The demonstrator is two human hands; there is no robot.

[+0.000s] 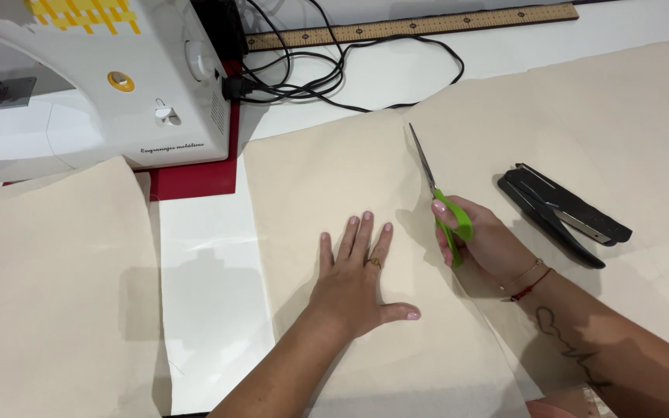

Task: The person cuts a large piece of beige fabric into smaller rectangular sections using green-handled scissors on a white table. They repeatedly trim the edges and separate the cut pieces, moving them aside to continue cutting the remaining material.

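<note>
Scissors (437, 192) in right hand (482, 240)

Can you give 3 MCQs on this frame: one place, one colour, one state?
1. Where does the black stapler lie?
A. on the beige cloth, beyond the right hand
B. on the sewing machine
C. under the left hand

2. What colour are the scissor handles?
A. red
B. green
C. blue

3. How is the left hand set?
A. clenched in a fist
B. gripping the ruler
C. flat, fingers spread on the cloth

Answers: 1 A, it rests on the beige cloth past the right hand. 2 B, the green-handled scissors show bright green grips. 3 C, palm down on the fabric.
</note>
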